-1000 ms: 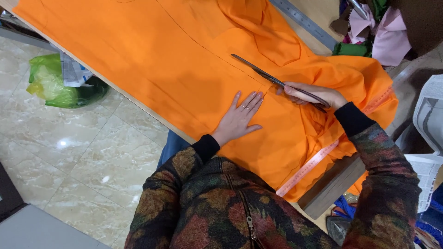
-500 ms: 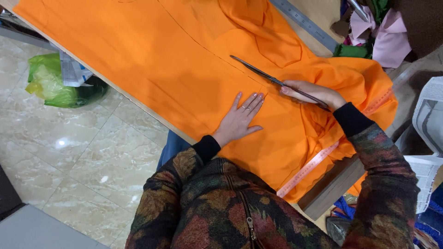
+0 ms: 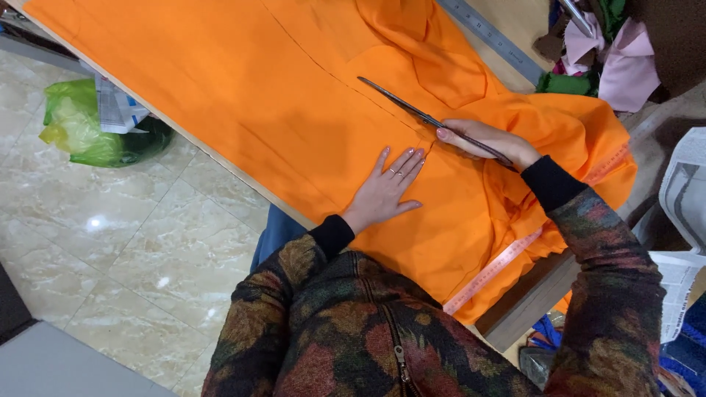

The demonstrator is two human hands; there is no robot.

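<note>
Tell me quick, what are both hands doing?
Left hand: open, pressed flat on the orange fabric.
Right hand: closed around the scissors, blades on the fabric.

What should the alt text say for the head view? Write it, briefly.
A person's right hand works long scissors along orange fabric spread on a table, while the left hand lies flat on the cloth. A measuring tape hangs at the near edge.

Matt orange cloth [image 3: 243, 95], dull metal scissors [image 3: 412, 110] (glossy marble floor [image 3: 110, 242] beneath)
</note>
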